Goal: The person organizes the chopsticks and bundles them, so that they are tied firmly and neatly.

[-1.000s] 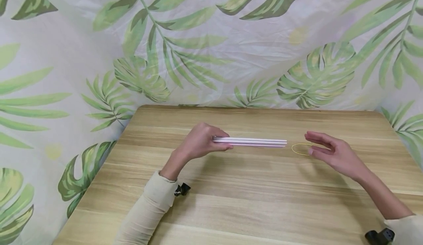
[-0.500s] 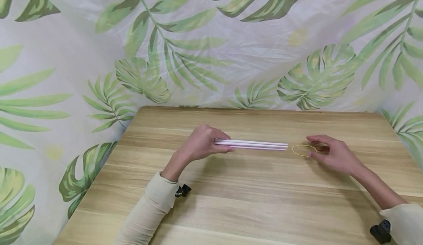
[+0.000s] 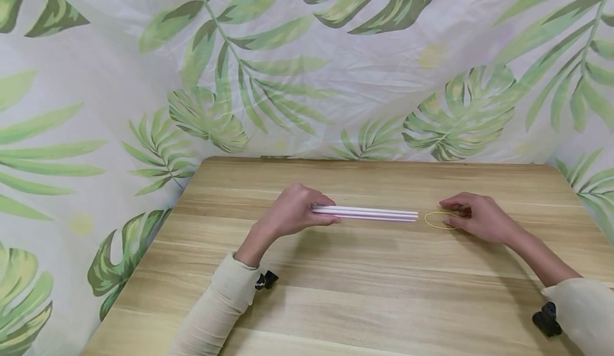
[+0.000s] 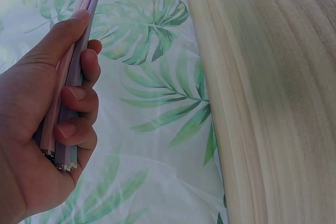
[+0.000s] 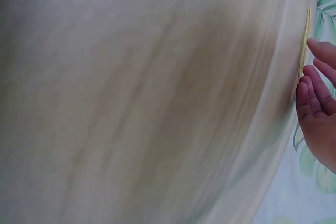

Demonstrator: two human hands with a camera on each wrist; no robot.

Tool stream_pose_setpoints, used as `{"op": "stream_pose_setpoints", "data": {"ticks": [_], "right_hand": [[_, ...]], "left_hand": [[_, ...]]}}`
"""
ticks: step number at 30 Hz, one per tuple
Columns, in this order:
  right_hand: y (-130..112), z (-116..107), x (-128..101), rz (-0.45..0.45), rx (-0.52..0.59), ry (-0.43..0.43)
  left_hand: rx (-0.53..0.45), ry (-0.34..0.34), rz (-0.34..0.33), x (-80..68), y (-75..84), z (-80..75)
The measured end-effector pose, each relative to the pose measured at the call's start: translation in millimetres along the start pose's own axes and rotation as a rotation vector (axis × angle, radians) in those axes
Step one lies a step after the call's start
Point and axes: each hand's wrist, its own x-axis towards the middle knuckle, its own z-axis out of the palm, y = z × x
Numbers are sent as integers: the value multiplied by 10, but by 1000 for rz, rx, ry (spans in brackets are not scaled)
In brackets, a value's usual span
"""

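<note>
Our left hand (image 3: 293,212) curls round sticks (image 3: 376,214). We can't tell whether our right hand (image 3: 484,218) pinches the band (image 5: 306,31) right of them.

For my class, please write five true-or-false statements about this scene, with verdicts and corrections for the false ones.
1. The left hand grips a bundle of slim, straight, pastel-coloured sticks. True.
2. The right hand is nearer than the left to the thin, yellow, flexible-looking loop. True.
3. The loop encircles the sticks. False: it is apart from them, just beyond their free ends.
4. Whitish fabric printed with green leaves hangs behind the light-brown, wood-grain table. True.
5. The sticks' free ends point away from the right hand. False: they point toward it.
</note>
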Motion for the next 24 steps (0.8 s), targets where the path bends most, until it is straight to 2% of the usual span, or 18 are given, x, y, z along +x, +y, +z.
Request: {"op": "stream_pose_setpoints", "data": {"ticks": [9, 16, 24], "right_hand": [[-8, 28, 104, 24, 61, -38], [-52, 22, 137, 76, 59, -62], [-66, 29, 165, 89, 69, -66]], "left_hand": [[-10, 1, 4, -7, 10, -2], [-2, 3, 8, -9, 4, 8], [18, 4, 3, -15, 14, 23]]}}
